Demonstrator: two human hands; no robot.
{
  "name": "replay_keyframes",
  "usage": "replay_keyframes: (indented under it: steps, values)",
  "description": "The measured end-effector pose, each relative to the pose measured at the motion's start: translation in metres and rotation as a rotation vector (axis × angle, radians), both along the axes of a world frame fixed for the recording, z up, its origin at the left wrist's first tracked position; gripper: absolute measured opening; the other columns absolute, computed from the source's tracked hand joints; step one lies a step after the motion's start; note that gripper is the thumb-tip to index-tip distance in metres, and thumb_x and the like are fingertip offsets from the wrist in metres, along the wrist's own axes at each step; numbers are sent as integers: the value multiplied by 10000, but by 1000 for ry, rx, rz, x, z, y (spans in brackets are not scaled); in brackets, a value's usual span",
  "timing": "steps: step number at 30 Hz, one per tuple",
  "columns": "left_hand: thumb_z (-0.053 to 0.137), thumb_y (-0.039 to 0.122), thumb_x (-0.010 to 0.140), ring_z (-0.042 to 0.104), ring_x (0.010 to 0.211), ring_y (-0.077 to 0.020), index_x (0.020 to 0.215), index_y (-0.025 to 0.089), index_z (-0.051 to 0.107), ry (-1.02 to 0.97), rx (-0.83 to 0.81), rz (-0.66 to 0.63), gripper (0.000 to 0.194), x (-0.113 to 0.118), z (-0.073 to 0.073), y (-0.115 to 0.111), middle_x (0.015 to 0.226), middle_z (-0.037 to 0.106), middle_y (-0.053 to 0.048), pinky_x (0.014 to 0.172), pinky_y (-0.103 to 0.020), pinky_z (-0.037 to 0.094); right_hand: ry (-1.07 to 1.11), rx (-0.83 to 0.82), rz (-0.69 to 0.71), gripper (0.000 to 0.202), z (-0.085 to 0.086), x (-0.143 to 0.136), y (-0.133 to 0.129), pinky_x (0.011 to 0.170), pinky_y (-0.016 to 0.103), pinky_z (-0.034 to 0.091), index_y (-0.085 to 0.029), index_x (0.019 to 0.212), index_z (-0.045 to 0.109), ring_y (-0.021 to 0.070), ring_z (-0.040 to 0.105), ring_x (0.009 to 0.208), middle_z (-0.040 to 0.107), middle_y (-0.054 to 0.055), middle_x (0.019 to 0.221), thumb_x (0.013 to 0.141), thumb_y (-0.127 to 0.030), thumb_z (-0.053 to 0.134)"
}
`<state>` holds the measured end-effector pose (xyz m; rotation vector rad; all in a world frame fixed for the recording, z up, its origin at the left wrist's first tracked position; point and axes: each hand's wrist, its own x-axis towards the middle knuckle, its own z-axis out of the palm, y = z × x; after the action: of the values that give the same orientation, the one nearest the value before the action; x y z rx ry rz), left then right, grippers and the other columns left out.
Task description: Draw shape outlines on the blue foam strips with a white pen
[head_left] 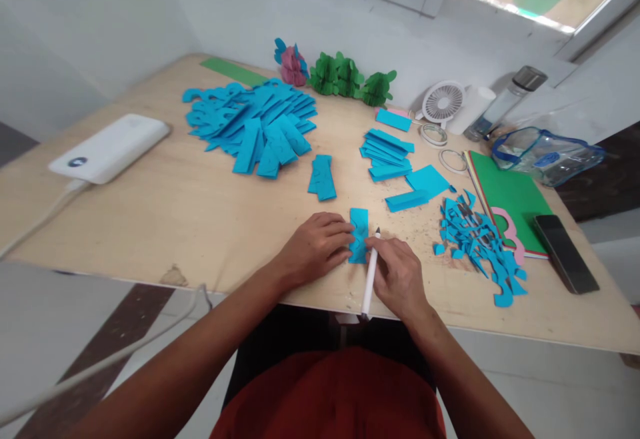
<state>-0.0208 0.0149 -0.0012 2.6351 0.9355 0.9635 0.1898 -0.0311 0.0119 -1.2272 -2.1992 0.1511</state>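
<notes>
A blue folded paper strip [359, 236] with curved pen lines lies upright in my view near the table's front edge. My left hand [320, 247] rests flat beside it, the fingertips touching its left edge. At the strip's right edge, my right hand [399, 272] is closed around a white marker [370, 282] with its dark tip pointing away from me. The fingers of that hand also touch the paper. Just beyond are two overlapping blue strips [323, 177]. A large heap of marked blue strips [260, 125] spreads out at the back left.
Blue folded papers [387, 154] and a pile of blue scraps [475, 235] lie to the right. Beyond are a phone [565, 252], green paper [517, 195], a small fan [443, 102] and a bottle [505, 104]. A white power bank [113, 147] trails a cable at left. Green paper figures [337, 75] stand at the back.
</notes>
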Motion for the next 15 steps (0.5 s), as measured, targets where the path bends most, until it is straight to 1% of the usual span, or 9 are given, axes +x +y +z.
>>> replay_keyframes:
  steps: [5,11,15]
  values:
    - [587,232,897,639,1047,-230,933,197,698,8,-14,2,123,0,0,0,1124,723,-73,969,-446,505,5,-4,-8,325,-1,0,0,731,394,496,-184,1129,624,255,620,801,705,94,882,845,-117,481]
    - [583,238,901,640,1039,-242,939,188,701,0,-14,-6,133,-1,-1,0,1120,724,-81,955,-450,508,8,40,-67,284,-2,1,0,701,372,484,-186,1107,621,243,613,765,690,84,834,867,-130,480]
    - [568,234,912,642,1045,-233,943,189,703,-8,-33,-9,146,0,0,0,1126,723,-82,974,-444,501,-1,36,-61,275,-1,0,0,690,369,484,-190,1107,623,238,604,741,685,77,810,877,-143,480]
